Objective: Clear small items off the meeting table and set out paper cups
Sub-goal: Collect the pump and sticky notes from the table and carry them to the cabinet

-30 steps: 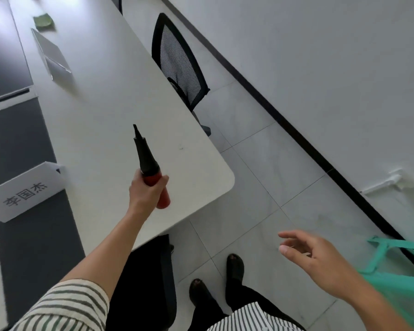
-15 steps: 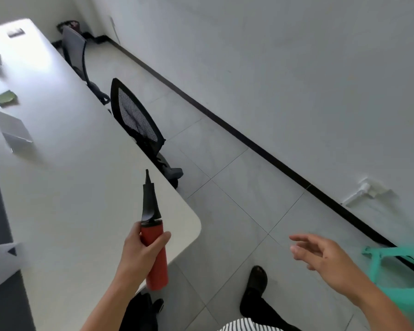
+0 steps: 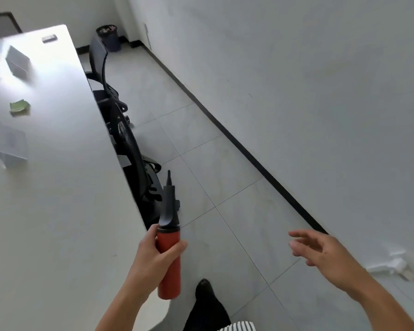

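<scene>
**Now the pump is off the table and heading down the aisle**

Now the view has swung up since a second ago: the table (image 3: 58,187) runs along the left, its far end in sight, and the floor (image 3: 225,187) opens between it and the right wall (image 3: 320,91). Earlier the table's near corner filled the middle and a green stool showed at near right; the stool is gone from view now. Judging by that, the person has turned to walk along the table's right side.

Two chairs (image 3: 129,149) are tucked at the table edge, and a dark bin (image 3: 107,37) stands in the far corner, likely where the pump is going, though that is a guess.

On the table, well apart from the hands, lie two card stands (image 3: 11,149), a crumpled green scrap (image 3: 19,107) and a small flat thing (image 3: 49,38) at the far end. These small items are not yet cleared, and no paper cups are visible, so the task looks early.

The left hand (image 3: 151,261) has its fingers wrapped tight round the red barrel of the pump (image 3: 169,249), nozzle pointing up and away. A second ago it hung over the tabletop; now it is past the edge, over the floor. The right hand (image 3: 325,252) is empty, fingers loosely spread, as before.
</scene>
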### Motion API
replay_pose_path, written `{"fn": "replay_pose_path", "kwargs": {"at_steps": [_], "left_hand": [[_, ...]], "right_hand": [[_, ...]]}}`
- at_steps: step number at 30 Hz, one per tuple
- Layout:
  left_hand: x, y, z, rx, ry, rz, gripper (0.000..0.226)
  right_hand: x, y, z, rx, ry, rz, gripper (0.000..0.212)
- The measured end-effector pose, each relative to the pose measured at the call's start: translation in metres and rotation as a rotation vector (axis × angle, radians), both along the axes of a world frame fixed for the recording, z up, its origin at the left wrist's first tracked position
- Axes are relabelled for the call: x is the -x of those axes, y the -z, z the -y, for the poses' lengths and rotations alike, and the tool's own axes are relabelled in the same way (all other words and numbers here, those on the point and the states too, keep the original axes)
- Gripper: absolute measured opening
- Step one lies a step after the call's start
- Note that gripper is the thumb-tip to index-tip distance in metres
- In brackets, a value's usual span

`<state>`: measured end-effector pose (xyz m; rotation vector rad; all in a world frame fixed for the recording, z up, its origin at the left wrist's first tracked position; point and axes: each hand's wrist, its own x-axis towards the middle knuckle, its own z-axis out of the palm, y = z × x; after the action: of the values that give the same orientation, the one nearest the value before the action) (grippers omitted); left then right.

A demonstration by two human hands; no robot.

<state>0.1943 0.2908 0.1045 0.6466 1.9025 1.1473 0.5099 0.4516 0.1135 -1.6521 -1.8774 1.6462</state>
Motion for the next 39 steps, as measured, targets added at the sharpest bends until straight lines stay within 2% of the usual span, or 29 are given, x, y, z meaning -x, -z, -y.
{"fn": "replay_pose_path", "kwargs": {"at_steps": [7,13,18,25,30,35,39], "left_hand": [[0.074,0.017,-0.104,0.007,-0.100,0.001,0.023],[0.143,-0.010,-0.227,-0.046,-0.078,-0.019,0.025],[0.192,-0.018,-0.303,-0.086,-0.097,0.010,0.026],[0.265,0.000,-0.381,-0.008,-0.317,-0.002,0.027],[0.324,-0.021,-0.438,-0.100,-0.511,0.016,0.037],[0.364,-0.010,-0.464,-0.084,-0.655,0.050,0.028],[0.410,0.007,-0.473,-0.021,-0.818,0.049,0.027]], "right_hand": [[0.076,0.005,-0.130,0.009,-0.096,0.034,0.020],[0.143,-0.030,-0.242,-0.090,-0.079,0.001,0.024],[0.199,-0.017,-0.320,-0.023,-0.122,-0.016,0.023],[0.302,0.008,-0.475,-0.011,-0.235,-0.023,0.022],[0.425,-0.004,-0.577,-0.068,-0.404,-0.067,0.023],[0.550,-0.018,-0.631,-0.075,-0.643,-0.120,0.024],[0.634,-0.002,-0.654,-0.045,-0.784,-0.087,0.021]]}}
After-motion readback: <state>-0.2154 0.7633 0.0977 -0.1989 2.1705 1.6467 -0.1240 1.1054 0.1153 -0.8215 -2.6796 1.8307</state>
